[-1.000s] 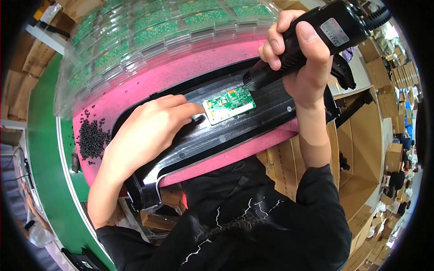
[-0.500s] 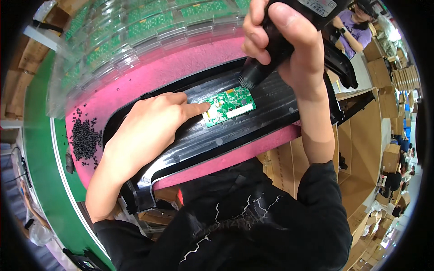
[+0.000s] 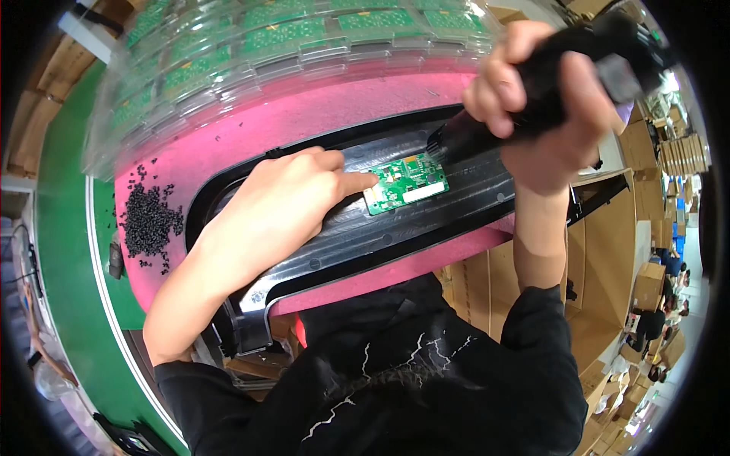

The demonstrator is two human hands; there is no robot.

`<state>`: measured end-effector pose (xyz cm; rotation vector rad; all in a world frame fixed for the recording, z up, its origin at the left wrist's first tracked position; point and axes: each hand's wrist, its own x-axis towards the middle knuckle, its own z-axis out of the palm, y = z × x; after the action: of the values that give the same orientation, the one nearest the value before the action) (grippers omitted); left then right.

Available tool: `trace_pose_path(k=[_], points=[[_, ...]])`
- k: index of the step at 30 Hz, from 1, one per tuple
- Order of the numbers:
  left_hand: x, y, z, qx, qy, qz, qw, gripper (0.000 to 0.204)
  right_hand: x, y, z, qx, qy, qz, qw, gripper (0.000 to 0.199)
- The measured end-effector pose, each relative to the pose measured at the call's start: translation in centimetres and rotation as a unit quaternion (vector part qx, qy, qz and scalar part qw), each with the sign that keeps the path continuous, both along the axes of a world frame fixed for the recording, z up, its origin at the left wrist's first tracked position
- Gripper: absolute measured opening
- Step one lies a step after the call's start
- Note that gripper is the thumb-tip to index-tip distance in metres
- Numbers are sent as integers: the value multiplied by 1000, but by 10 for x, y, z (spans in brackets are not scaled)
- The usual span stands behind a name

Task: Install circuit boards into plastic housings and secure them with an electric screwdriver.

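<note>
A green circuit board [image 3: 407, 185] with a white strip along one edge lies inside a long black plastic housing [image 3: 357, 247]. My left hand [image 3: 285, 194] rests over the housing's left part, index finger stretched onto the board's left end and the other fingers bent. In my right hand [image 3: 544, 114] is a black electric screwdriver [image 3: 479, 137], gripped around its body. It leans down to the left, and its nose is at the board's far right corner. Whether its bit touches a screw cannot be made out. The right hand is blurred by motion.
A pile of small black screws [image 3: 148, 220] lies on the pink mat [image 3: 220, 144] at the left. Stacked clear trays [image 3: 304, 57] of green boards stand at the back. A large cardboard box [image 3: 601, 262] is at the right, beside the housing.
My right hand has swung right and the screwdriver leans over more, its nose still by the board's far right corner. My left fingertip stays on the board. The whole view has shifted slightly.
</note>
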<state>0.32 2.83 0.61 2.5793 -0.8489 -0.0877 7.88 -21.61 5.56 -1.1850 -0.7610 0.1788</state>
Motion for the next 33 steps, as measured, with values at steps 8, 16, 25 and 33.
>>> trace_pose_path(k=[8, 16, 25, 33], points=[[6, -5, 8, -391, 40, 43, 918, 21, -26, 20, 33, 177, -52, 55, 981, 51], [5, -3, 5, -420, 39, 62, 905, 22, -25, 22, 23, 227, 8, 72, 971, 48], [10, -4, 1, -330, -94, 24, 939, 24, -25, 19, 17, 210, 18, 36, 977, 49], [7, 1, -2, -302, -100, 26, 948, 29, -10, 21, -3, 234, -56, 162, 957, 55]])
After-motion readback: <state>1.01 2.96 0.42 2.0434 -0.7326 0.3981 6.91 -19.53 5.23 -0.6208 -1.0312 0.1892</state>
